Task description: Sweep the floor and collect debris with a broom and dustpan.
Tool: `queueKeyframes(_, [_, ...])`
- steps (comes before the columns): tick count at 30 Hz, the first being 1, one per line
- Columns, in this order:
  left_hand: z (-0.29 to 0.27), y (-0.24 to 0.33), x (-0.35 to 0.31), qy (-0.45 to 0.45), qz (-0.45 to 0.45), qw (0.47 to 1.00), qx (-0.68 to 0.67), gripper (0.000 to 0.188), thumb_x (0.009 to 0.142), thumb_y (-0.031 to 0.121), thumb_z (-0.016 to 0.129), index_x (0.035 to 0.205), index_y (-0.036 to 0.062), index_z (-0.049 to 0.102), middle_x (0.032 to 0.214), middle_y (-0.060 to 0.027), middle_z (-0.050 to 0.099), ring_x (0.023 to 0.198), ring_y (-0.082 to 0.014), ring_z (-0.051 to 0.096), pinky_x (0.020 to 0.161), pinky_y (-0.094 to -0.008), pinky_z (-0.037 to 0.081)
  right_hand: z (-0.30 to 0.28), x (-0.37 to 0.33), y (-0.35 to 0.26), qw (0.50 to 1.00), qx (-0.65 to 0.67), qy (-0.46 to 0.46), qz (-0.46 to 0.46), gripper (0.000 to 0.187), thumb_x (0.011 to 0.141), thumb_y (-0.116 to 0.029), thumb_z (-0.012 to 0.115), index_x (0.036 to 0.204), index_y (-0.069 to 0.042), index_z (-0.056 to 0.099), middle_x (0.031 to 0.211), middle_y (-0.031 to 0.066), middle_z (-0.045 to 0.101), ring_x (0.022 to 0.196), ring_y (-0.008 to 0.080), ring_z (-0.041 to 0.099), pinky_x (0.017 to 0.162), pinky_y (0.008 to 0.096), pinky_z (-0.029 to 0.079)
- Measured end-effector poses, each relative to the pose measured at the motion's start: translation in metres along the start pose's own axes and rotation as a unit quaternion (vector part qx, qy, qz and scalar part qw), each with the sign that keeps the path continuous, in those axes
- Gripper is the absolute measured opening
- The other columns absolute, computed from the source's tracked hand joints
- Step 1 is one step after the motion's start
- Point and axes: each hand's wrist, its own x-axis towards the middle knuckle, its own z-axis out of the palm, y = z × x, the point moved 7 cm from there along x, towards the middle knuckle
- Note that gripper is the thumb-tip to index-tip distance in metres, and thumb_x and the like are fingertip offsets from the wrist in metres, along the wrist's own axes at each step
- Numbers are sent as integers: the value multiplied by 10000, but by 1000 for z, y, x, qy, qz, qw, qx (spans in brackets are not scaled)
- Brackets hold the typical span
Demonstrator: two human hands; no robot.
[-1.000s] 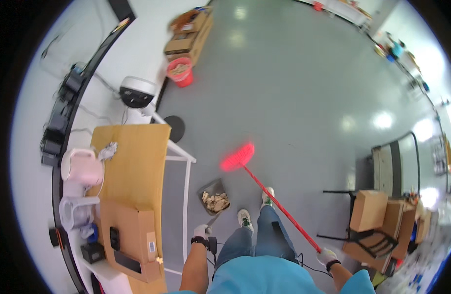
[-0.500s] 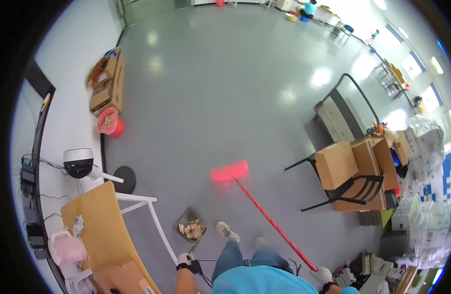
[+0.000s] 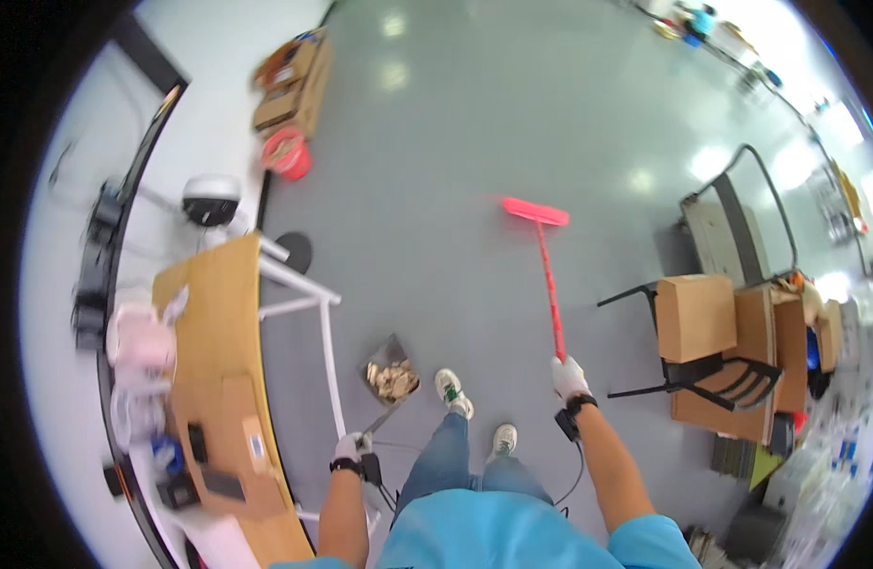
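My right hand (image 3: pixel 571 377), in a white glove, is closed round the end of the red handle of a broom (image 3: pixel 548 275). The broom's pinkish-red head lies ahead on the grey floor, slightly blurred. Low on the left, my gloved left hand (image 3: pixel 352 447) grips the handle of a dustpan (image 3: pixel 391 355). Crumpled tan scraps (image 3: pixel 394 380) fill much of the pan, which rests on the floor beside my left foot. Both wrists carry dark bands with small black boxes and cables.
A wooden-topped table (image 3: pixel 223 322) with white legs stands close on my left. Beyond it are a pink bucket (image 3: pixel 287 154) and stacked cartons (image 3: pixel 294 85) along the wall. To the right are a black chair (image 3: pixel 725 379), a cardboard box (image 3: pixel 694 318) and a platform trolley (image 3: pixel 725 237).
My right hand has come forward from the lower right, pushing the broom head farther away and to the right. The dustpan stays in my left hand. The whole view has turned.
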Motion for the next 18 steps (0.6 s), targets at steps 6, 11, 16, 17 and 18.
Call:
queueKeyframes(6, [-24,10,7,39,-11,996,-81,202,785,43,414,837,-146,463,691,-157,520,482,-172,499,416,-211,419,46,-109,185,983,-180,-42,18,370,814,-344,380,966,-13,446,853,250,554,782,395,555,655,471,446])
queueKeyframes(11, [-128,-39,8,25,11,997,-78,178,763,29,412,759,-130,490,659,-170,549,458,-170,507,410,-213,413,40,-250,299,954,-217,-194,65,368,804,-354,415,963,-24,455,868,237,553,833,398,522,691,462,416])
queueKeyframes(16, [-191,-69,-6,109,40,990,-77,153,748,24,429,712,-91,524,644,-150,568,513,-167,546,428,-249,422,23,-250,327,943,-256,-210,25,336,793,-307,436,948,-13,482,816,209,560,770,367,529,641,437,413])
queueKeyframes(17, [-205,-61,-9,99,126,970,185,150,731,73,474,684,-44,556,634,-135,581,531,-187,561,464,-283,435,21,-246,327,941,-263,-211,15,330,790,-298,440,945,-10,488,805,203,562,757,360,531,630,432,413])
queueKeyframes(18, [-220,-66,-6,86,197,876,432,150,715,122,518,656,4,588,625,-120,595,549,-207,576,500,-317,447,21,-241,323,938,-274,-214,0,324,788,-289,444,941,-8,493,795,198,563,744,354,532,620,428,412])
